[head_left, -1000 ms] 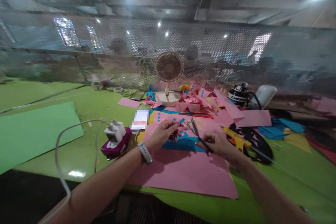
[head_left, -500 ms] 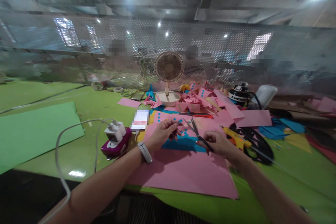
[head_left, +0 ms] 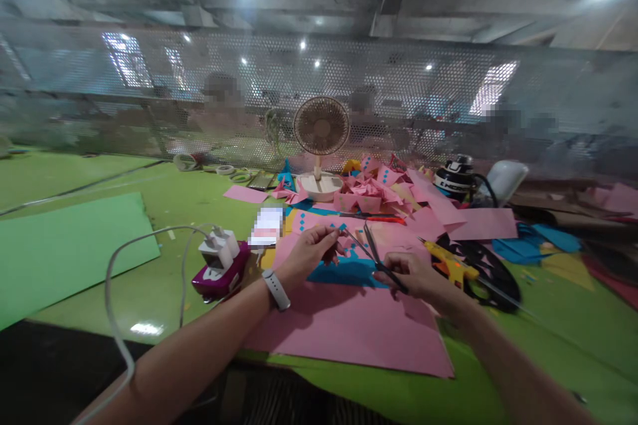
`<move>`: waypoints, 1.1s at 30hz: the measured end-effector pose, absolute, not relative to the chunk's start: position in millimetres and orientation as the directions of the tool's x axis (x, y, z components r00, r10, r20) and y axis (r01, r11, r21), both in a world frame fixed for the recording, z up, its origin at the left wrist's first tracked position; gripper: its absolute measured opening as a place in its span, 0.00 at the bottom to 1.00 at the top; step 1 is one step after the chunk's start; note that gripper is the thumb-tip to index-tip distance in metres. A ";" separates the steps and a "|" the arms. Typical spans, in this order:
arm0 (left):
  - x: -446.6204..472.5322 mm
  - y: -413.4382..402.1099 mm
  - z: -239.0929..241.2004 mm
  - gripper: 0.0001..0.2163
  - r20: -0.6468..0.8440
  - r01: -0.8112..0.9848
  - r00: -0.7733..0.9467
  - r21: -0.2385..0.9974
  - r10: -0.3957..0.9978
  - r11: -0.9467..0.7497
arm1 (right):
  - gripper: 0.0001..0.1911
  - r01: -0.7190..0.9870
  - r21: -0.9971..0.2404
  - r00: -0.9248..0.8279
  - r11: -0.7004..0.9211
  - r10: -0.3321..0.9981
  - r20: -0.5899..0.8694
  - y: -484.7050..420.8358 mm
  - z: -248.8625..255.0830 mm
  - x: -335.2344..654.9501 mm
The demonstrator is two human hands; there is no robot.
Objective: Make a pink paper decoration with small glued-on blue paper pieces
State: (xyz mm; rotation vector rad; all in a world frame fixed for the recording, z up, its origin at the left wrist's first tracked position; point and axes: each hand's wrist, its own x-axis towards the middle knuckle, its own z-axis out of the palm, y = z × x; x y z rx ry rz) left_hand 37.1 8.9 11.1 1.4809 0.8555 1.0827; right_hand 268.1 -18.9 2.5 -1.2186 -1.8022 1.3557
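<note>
My left hand, with a pale watch band at the wrist, has its thumb and fingers pinched together. A small blue paper piece shows at its fingertips. My right hand grips dark-handled scissors, their blades apart and pointing toward the left fingertips. Beneath both hands lie a blue paper strip with cut bits near it and a large pink sheet.
A small fan stands behind crumpled pink scraps. To the left are a phone, a purple power strip with white chargers and a looping cable, and a green sheet. A yellow glue gun lies right.
The scissor blades have spread slightly wider, one tip now closer to my left fingertips. The blue piece at those fingertips shows more clearly. Both hands have barely shifted.
</note>
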 end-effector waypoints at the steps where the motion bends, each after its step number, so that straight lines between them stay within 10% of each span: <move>1: 37.1 8.5 11.3 0.15 0.183 -0.036 0.337 0.983 0.924 -0.181 | 0.18 0.325 -0.943 -0.419 0.074 0.905 -0.074 -19.1 3.2 267.8; 33: 39.7 3.1 15.3 0.13 0.164 -0.101 0.356 0.985 0.920 -0.136 | 0.17 0.357 -0.931 -0.415 0.072 0.906 -0.089 -21.1 5.9 263.7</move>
